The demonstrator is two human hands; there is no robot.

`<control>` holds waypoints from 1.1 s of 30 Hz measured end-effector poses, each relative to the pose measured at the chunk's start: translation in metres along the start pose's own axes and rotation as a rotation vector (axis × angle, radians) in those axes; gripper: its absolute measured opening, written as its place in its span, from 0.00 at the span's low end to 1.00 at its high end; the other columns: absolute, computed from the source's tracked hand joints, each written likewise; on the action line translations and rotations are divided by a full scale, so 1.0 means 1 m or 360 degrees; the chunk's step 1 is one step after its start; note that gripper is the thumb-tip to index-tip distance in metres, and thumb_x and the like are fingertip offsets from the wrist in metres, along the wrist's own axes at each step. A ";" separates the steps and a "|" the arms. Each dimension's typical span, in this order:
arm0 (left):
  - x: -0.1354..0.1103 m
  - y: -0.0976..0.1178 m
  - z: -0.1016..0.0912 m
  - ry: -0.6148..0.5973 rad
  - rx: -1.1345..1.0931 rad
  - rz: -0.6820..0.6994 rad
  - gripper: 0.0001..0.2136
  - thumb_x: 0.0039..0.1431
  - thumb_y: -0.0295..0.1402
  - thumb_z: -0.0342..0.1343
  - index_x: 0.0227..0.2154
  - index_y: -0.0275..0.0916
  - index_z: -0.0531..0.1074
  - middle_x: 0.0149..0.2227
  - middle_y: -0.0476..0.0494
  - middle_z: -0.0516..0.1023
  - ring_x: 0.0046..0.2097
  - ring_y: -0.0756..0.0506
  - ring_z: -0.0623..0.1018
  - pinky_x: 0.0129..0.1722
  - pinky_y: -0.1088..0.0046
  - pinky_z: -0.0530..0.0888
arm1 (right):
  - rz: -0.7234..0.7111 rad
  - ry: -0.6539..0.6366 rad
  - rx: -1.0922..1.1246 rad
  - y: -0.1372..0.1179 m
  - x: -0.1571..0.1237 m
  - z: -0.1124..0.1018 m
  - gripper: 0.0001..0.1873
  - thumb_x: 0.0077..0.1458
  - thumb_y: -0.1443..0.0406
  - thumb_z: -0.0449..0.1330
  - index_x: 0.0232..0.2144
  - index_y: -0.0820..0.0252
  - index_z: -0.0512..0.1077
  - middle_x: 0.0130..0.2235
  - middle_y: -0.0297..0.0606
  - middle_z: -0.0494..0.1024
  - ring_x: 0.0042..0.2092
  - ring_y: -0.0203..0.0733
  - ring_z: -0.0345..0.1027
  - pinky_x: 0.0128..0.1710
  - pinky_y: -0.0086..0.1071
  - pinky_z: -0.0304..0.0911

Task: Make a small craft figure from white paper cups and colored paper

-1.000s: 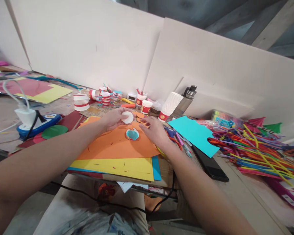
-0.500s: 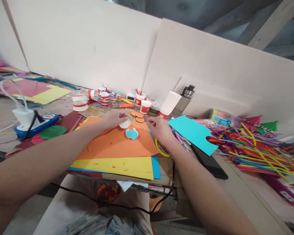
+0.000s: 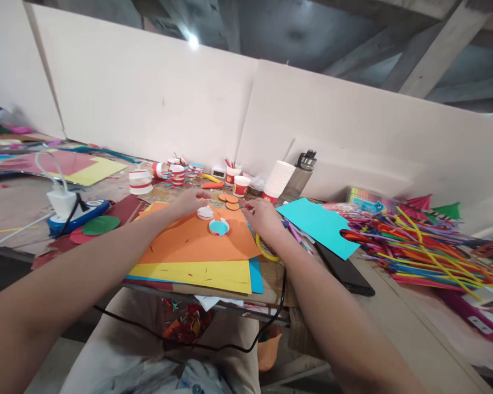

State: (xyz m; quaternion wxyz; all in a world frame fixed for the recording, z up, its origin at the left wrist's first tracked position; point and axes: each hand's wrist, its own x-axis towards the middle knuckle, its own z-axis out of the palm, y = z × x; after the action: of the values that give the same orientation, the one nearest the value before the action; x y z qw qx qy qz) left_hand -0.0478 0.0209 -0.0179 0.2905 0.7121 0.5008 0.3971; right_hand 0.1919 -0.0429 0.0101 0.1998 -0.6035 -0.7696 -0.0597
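Observation:
My left hand reaches over the orange paper sheet, fingers stretched out. Its fingertips are at a small white cup piece that lies on the sheet. Just in front of that sits a short cup ring with a blue inside. My right hand hovers to the right of the ring with its fingers drawn together near several orange paper discs. What the fingers pinch, if anything, is too small to see.
Yellow and blue sheets lie under the orange one. A stack of white cups, a dark bottle, a cyan sheet, a black phone and a heap of coloured pipe cleaners are to the right. A power strip with charger sits on the left.
My left hand held the white cup piece up; now the piece lies on the orange sheet. My right hand went from flat to pinched by the orange discs. The camera tilted up.

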 end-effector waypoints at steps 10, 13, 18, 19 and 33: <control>0.000 -0.001 0.006 0.0131 0.0061 0.0028 0.07 0.48 0.27 0.60 0.31 0.39 0.80 0.40 0.40 0.83 0.44 0.38 0.79 0.52 0.64 0.71 | 0.0104 -0.0022 0.0000 0.007 -0.001 -0.004 0.13 0.63 0.64 0.55 0.38 0.61 0.79 0.41 0.44 0.80 0.42 0.42 0.72 0.41 0.30 0.60; 0.005 0.003 0.008 0.0124 0.0165 0.0125 0.08 0.51 0.30 0.57 0.33 0.39 0.80 0.43 0.40 0.82 0.46 0.39 0.78 0.53 0.63 0.71 | 0.0109 -0.0015 -0.0002 0.008 -0.001 -0.003 0.12 0.62 0.64 0.56 0.36 0.61 0.79 0.40 0.44 0.80 0.40 0.42 0.72 0.38 0.30 0.59; 0.023 0.017 0.012 0.0129 0.0223 0.0313 0.11 0.54 0.32 0.51 0.34 0.39 0.79 0.43 0.42 0.82 0.47 0.40 0.79 0.52 0.63 0.73 | 0.0093 -0.0018 0.0006 0.009 -0.002 0.002 0.10 0.61 0.65 0.57 0.35 0.60 0.79 0.40 0.43 0.81 0.41 0.42 0.72 0.37 0.30 0.58; 0.026 0.018 0.013 0.0148 0.0211 0.0344 0.11 0.54 0.31 0.51 0.33 0.39 0.79 0.43 0.42 0.82 0.47 0.40 0.79 0.52 0.63 0.73 | 0.0092 -0.0021 0.0011 0.010 -0.002 0.003 0.10 0.60 0.66 0.57 0.35 0.60 0.79 0.39 0.43 0.81 0.41 0.42 0.72 0.37 0.30 0.57; 0.017 0.000 0.014 0.0313 -0.0065 0.0076 0.10 0.55 0.30 0.52 0.35 0.40 0.77 0.43 0.43 0.82 0.45 0.41 0.79 0.49 0.62 0.74 | 0.0102 0.0262 0.0584 0.015 0.048 -0.017 0.10 0.57 0.66 0.58 0.31 0.60 0.80 0.34 0.37 0.83 0.34 0.39 0.73 0.35 0.29 0.62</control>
State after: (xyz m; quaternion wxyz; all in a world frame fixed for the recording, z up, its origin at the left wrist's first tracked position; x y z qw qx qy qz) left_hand -0.0323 0.0369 -0.0203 0.2450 0.6754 0.5015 0.4820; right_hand 0.2012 -0.0007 0.0417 0.3703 -0.5742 -0.7291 0.0387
